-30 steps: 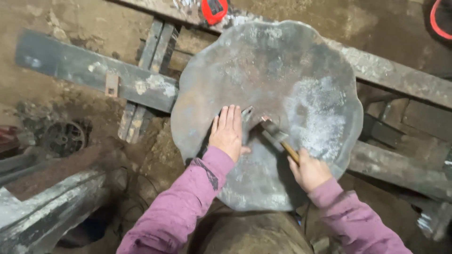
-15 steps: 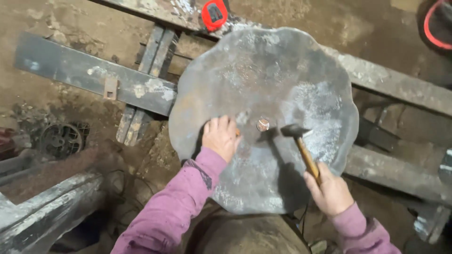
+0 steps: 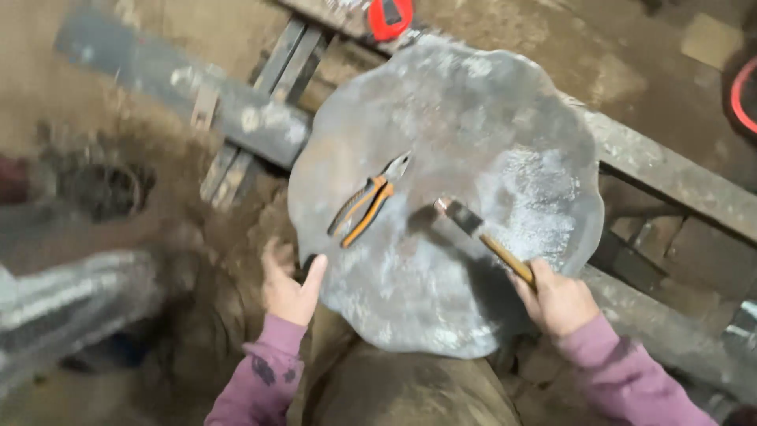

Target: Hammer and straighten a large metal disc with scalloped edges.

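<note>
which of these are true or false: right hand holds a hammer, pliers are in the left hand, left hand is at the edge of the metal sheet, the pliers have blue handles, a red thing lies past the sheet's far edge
1. The right hand holds a hammer. True.
2. The pliers are in the left hand. False: they lie loose on the metal sheet, apart from both hands.
3. The left hand is at the sheet's edge. True, at its near left edge.
4. The pliers have blue handles. False: orange and black.
5. A red object lies past the sheet's far edge. True.
</note>
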